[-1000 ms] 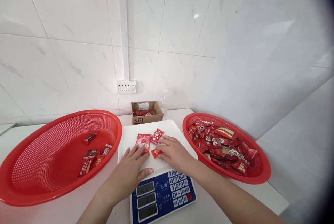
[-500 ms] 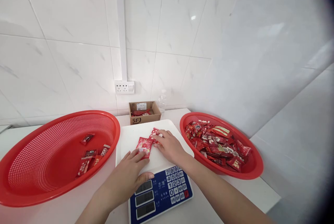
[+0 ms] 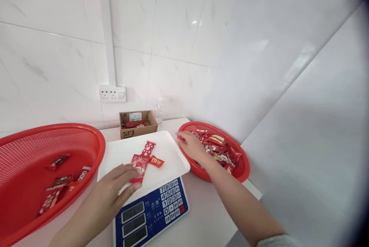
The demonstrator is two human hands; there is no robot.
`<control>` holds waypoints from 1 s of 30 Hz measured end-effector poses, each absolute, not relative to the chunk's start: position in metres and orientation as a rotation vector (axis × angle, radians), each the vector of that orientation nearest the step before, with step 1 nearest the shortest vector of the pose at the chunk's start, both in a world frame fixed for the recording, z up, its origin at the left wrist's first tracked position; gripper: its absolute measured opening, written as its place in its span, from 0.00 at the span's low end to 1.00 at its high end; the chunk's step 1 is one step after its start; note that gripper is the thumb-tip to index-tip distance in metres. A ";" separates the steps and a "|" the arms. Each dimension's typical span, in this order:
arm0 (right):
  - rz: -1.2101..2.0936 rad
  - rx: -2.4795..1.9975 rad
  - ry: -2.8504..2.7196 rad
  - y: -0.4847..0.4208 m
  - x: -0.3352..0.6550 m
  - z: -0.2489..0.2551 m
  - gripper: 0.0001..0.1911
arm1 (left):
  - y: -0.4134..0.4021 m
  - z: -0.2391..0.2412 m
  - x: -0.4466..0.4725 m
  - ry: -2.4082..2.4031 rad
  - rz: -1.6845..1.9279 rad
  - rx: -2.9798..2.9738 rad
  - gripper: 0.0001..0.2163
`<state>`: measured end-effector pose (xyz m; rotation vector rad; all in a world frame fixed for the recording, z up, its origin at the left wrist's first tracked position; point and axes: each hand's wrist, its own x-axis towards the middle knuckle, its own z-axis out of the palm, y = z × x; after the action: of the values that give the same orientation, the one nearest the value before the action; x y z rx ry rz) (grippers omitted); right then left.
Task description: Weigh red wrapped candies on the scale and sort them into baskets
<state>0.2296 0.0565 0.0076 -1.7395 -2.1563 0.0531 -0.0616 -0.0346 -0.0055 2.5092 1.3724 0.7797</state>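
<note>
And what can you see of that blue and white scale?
The blue and white scale looks plastic. Its rectangular white tray with rounded corners sits above a blue panel with three dark displays, white keys and one red key. It stands upright on a white table between two red oval baskets. Three red packets lie on the tray; the left hand touches the largest.

The right hand (image 3: 190,146), previously on the scale's white tray (image 3: 168,149), is now at the left rim of the right-hand red basket (image 3: 245,174). An orange-red packet (image 3: 157,161) lies uncovered. The polka-dot packet (image 3: 148,148), a second ago apart from the pink packet (image 3: 140,166), now meets its upper end.
</note>
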 end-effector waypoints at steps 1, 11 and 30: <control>0.016 -1.925 -2.159 0.063 0.250 0.009 0.19 | -0.034 -0.005 -0.064 1.385 0.866 2.494 0.17; 0.106 -2.450 -2.172 0.074 0.334 -0.021 0.17 | -0.031 -0.010 -0.064 1.423 1.003 2.506 0.18; -0.031 -2.051 -1.858 0.066 0.288 0.010 0.14 | -0.041 0.004 -0.052 1.388 0.805 2.483 0.15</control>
<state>0.2877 0.0660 0.0102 -2.0507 -1.8582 -0.0308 -0.0521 -0.0413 0.0040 2.4831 1.3878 0.8047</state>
